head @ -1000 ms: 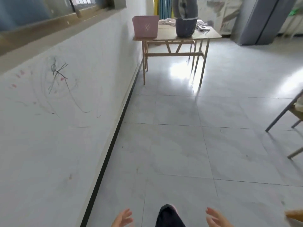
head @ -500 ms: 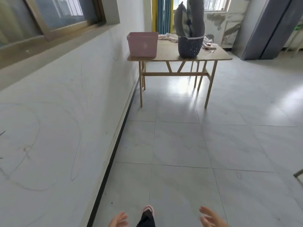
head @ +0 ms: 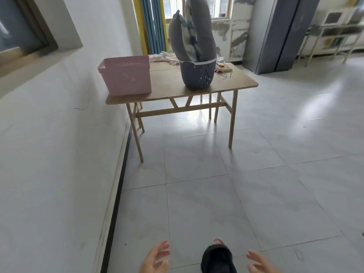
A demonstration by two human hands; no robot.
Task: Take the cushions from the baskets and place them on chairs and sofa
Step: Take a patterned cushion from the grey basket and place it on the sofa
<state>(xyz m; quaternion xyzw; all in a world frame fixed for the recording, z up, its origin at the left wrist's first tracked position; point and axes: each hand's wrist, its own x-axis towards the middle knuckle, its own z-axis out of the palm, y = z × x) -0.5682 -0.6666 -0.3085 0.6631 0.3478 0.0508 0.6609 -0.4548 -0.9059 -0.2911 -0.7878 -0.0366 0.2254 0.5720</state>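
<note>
A light wooden table with slim, splayed legs and a cross-braced frame stands against the pale wall on a floor of large glossy grey tiles. At the table's near left corner sits a pink basket, rectangular, of hard plastic with perforated sides; what it holds is hidden behind its near wall. Toward the middle of the near edge stands a dark blue-grey basket, rounded, punched with small holes and rimmed in white. Three cushions are stuffed upright into it and rise far above its rim: two plump grey ones with a patterned blue-and-white one squeezed between them. Along the table's far edge lies a crumpled pale cloth, and at the far right corner some small items, possibly a flat book with bits on top, too blurred to name. Behind the table hang yellow and blue curtains beside a barred window.

At the bottom edge, both hands are cut off by the frame. The left hand and right hand hang empty, fingers loosely spread, well apart from the table. Between them a dark trouser leg ends in a pink shoe tip on the tiles. A dark skirting strip runs along the wall's foot.
</note>
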